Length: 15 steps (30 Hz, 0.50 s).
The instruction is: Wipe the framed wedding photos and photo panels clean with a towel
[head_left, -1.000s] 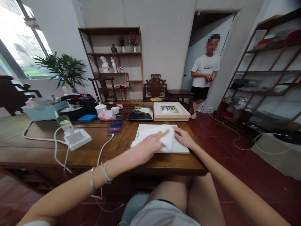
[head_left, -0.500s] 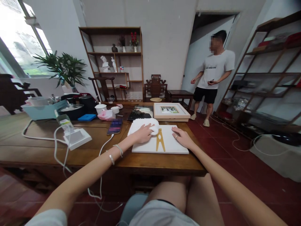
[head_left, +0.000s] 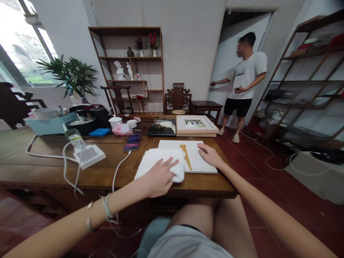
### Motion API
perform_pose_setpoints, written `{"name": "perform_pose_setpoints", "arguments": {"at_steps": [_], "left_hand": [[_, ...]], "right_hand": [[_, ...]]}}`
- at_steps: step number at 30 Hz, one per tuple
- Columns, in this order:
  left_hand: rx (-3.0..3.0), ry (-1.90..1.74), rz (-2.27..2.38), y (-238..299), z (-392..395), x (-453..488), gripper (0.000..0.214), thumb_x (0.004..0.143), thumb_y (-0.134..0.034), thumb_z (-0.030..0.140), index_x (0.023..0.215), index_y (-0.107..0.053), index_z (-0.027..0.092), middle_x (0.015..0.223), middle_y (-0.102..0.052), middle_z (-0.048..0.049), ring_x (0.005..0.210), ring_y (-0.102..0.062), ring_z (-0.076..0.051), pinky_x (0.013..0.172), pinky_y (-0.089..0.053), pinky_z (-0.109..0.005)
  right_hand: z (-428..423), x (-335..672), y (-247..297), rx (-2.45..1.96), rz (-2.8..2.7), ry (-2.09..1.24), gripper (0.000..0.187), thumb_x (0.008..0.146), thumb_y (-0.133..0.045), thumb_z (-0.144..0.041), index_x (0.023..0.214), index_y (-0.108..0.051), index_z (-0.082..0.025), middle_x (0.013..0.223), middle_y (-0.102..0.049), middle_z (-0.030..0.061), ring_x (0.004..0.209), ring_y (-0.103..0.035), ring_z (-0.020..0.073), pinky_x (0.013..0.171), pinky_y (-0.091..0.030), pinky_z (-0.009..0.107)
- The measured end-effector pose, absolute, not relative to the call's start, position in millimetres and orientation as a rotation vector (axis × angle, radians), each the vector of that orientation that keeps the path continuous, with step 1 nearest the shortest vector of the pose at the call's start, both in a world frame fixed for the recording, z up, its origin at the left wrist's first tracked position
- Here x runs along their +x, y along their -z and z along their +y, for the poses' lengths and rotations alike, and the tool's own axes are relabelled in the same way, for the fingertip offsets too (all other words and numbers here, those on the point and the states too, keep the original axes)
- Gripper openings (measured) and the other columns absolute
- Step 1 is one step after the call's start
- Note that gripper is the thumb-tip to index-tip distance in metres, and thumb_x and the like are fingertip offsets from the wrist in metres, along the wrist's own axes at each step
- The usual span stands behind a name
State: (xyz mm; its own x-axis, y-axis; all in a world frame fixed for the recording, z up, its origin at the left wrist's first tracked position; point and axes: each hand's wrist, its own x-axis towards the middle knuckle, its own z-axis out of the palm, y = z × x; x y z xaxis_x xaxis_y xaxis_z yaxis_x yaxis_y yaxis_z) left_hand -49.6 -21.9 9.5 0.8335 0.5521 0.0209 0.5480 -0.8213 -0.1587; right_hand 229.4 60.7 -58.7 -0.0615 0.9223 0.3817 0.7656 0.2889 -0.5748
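Observation:
A white panel (head_left: pixel 202 166) lies flat near the table's front right edge, bearing a long gold shape (head_left: pixel 187 157). My left hand (head_left: pixel 161 175) presses down on a folded fluffy white towel (head_left: pixel 150 161), fingers spread across its top. The towel covers the panel's left part and some of the gold shape, and reaches past it onto the wood. On the panel's right edge rests my right hand (head_left: pixel 209 154), with its fingers stretched out and a ring on one of them.
Behind the panel are a framed picture (head_left: pixel 197 130) and a dark photo panel (head_left: pixel 161 128). A phone (head_left: pixel 131 142) on a charging cable lies left of the towel, with a power strip (head_left: pixel 91 156) further left. A person (head_left: pixel 245 80) stands by the doorway.
My left hand and the towel have come down and left, toward the table's front edge, covering more of the gold shape's left side. My right hand stays put. The person's arm now reaches toward the door.

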Motion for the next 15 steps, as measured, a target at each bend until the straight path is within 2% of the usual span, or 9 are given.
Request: {"name": "perform_pose_setpoints", "arguments": {"at_steps": [4,8,10,15], "left_hand": [[-2.87,-0.003,-0.938,-4,29,-40,0.028,0.084,-0.04,0.021,0.1,-0.062,0.015,0.142,-0.031,-0.0116,0.133,-0.024,-0.026,0.103,-0.026,-0.047],[-2.888,0.005,-1.042,0,87,-26,0.037,0.092,-0.032,0.036,0.111,-0.057,0.017,0.144,-0.026,-0.011,0.135,-0.016,-0.025,0.104,-0.02,-0.048],[-2.872,0.027,-1.082,1,107,-20,0.043,0.093,-0.029,0.042,0.113,-0.057,0.016,0.145,-0.024,-0.0124,0.135,-0.015,-0.026,0.104,-0.019,-0.048],[-2.87,0.042,-1.066,4,113,-20,0.043,0.094,-0.028,0.039,0.115,-0.056,0.015,0.143,-0.027,-0.014,0.134,-0.017,-0.027,0.104,-0.02,-0.047]], "right_hand": [[62,231,59,-1.518,-1.872,-0.291,0.041,0.079,-0.046,-0.026,0.118,-0.057,-0.015,0.13,-0.052,0.0087,0.125,-0.042,0.0211,0.107,-0.029,0.038],[63,232,61,-1.509,-1.875,-0.296,0.042,0.079,-0.045,-0.026,0.118,-0.057,-0.012,0.131,-0.051,0.0111,0.126,-0.042,0.0213,0.107,-0.029,0.038],[63,232,61,-1.501,-1.864,-0.305,0.041,0.079,-0.046,-0.026,0.117,-0.057,-0.014,0.13,-0.051,0.0102,0.125,-0.042,0.0215,0.107,-0.029,0.039],[62,231,61,-1.493,-1.846,-0.301,0.038,0.078,-0.049,-0.022,0.114,-0.06,-0.019,0.129,-0.053,0.0072,0.124,-0.043,0.0214,0.107,-0.029,0.04]]}}
